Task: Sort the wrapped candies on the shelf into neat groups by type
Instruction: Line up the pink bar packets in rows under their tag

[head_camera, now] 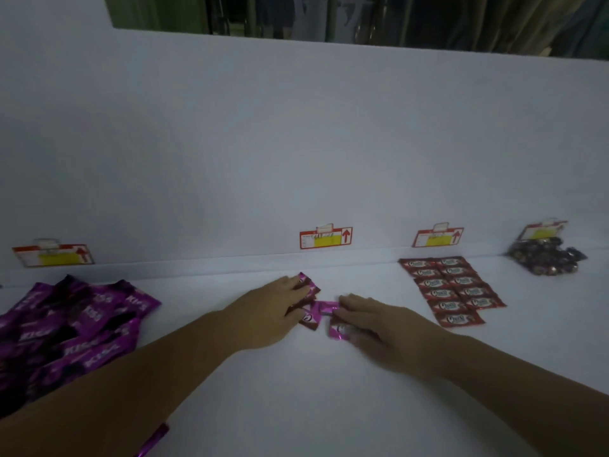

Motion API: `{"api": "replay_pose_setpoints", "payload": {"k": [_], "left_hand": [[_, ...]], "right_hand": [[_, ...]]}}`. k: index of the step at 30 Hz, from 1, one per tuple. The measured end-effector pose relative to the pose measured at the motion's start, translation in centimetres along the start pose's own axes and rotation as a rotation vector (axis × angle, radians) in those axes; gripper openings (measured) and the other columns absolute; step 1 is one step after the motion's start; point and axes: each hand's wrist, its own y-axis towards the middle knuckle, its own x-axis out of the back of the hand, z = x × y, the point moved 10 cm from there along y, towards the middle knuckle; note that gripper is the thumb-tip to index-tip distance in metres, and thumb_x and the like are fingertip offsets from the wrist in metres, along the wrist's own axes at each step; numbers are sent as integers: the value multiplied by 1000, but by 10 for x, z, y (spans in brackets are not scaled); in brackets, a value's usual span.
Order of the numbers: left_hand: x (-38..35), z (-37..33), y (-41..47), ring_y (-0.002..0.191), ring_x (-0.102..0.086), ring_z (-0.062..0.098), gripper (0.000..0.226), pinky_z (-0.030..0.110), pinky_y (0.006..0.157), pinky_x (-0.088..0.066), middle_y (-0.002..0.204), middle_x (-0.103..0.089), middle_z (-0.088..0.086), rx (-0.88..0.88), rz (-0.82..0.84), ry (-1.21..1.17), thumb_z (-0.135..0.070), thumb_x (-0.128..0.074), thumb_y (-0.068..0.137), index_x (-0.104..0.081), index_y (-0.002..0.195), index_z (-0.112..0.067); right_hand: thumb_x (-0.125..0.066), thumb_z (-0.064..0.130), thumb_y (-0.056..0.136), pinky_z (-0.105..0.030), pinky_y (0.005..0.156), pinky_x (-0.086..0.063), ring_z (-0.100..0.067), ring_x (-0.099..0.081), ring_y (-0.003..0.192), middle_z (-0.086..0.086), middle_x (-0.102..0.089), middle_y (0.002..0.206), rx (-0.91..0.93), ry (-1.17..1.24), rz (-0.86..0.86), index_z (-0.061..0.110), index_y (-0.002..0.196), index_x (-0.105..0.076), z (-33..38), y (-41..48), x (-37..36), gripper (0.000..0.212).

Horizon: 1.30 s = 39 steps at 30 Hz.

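Note:
Several pink-and-brown wrapped candies [324, 308] lie in a small cluster at the middle of the white shelf [296, 390]. My left hand [273, 311] lies flat over the left candies of the cluster, fingers straight. Its fingertips reach the farthest one [309, 282]. My right hand [375, 321] rests with straight fingers on the right candies, touching one near its thumb [339, 331]. A loose heap of purple "Kiss" candies [75, 324] sits at the left. Red-brown candies [451, 290] lie in two tidy columns at the right.
A clear bag of dark round sweets [548, 257] stands at the far right against the back wall. Red-and-yellow price tags [325, 237] hang along the back edge. One purple wrapper [153, 440] lies by the front edge under my left forearm.

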Motion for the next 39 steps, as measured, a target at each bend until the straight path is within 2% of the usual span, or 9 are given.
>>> {"api": "replay_pose_setpoints", "payload": {"k": [2, 4, 8, 10, 13, 20, 23, 32, 39], "left_hand": [[-3, -12, -11, 126, -35, 12, 45, 24, 103, -29, 143, -37, -3, -42, 1, 3, -34, -37, 97, -32, 142, -29], [-3, -30, -24, 115, -41, 9, 42, 23, 98, -36, 133, -45, -5, -111, -17, 25, -37, -39, 95, -40, 137, -32], [-6, -59, -46, 113, -43, 7, 39, 25, 97, -37, 134, -48, -12, -232, 32, 5, -45, -40, 92, -49, 128, -37], [-2, -54, -46, 119, -36, -2, 40, 12, 97, -27, 140, -41, -18, -155, 12, -107, -43, -39, 94, -43, 134, -41], [9, -20, -39, 109, -37, -6, 38, 6, 86, -23, 120, -45, -23, 114, -91, -168, -37, -48, 94, -47, 132, -35], [3, -5, -25, 73, -51, 1, 10, 12, 58, -34, 81, -54, -17, 310, 28, -165, -31, -71, 78, -66, 86, -28], [5, 2, -21, 64, -55, 4, 20, 17, 57, -42, 71, -59, -11, 378, 75, -314, -17, -77, 72, -60, 66, -28], [9, 29, -30, 58, -64, 11, 12, 21, 54, -52, 71, -72, 7, 572, -64, -768, -2, -74, 74, -64, 77, -8], [5, 26, -23, 60, -69, 15, 16, 21, 53, -54, 69, -73, 7, 612, -97, -913, 4, -73, 72, -63, 79, -5]], "right_hand": [[-40, 43, 95, -15, 108, -21, -2, -32, 132, 13, -37, 146, -16, -1, 46, 36, 138, -39, -2, -8, 6, 44], [-44, 43, 93, -13, 96, -38, 5, -47, 112, 16, -53, 132, -53, 25, 26, 38, 132, -45, -7, -11, 18, 39], [-54, 37, 90, -9, 81, -34, 4, -48, 98, 16, -60, 117, -100, 71, 28, 34, 119, -58, -14, -3, 27, 30], [-57, 35, 88, -9, 76, -35, 0, -50, 97, 16, -60, 113, -132, 103, 22, 33, 114, -62, -15, 5, 29, 26], [-58, 36, 88, -10, 76, -33, 1, -45, 94, 19, -55, 109, -161, 118, 14, 31, 116, -61, -14, 14, 30, 29], [-62, 33, 85, -12, 82, -35, -2, -51, 98, 14, -58, 112, -96, 146, 79, 31, 114, -61, -3, 23, 24, 29], [-63, 30, 85, -12, 81, -37, 0, -51, 92, 14, -59, 105, -75, 182, 34, 29, 109, -63, -2, 24, 30, 25], [-72, 28, 77, -6, 59, -39, 7, -57, 64, 18, -63, 70, 45, 269, 168, 28, 79, -71, 6, 13, 34, 2], [-71, 51, 70, -16, 62, -38, 1, -47, 71, 20, -48, 73, 198, 122, 182, 31, 84, -64, 15, -6, 20, 25]]}}
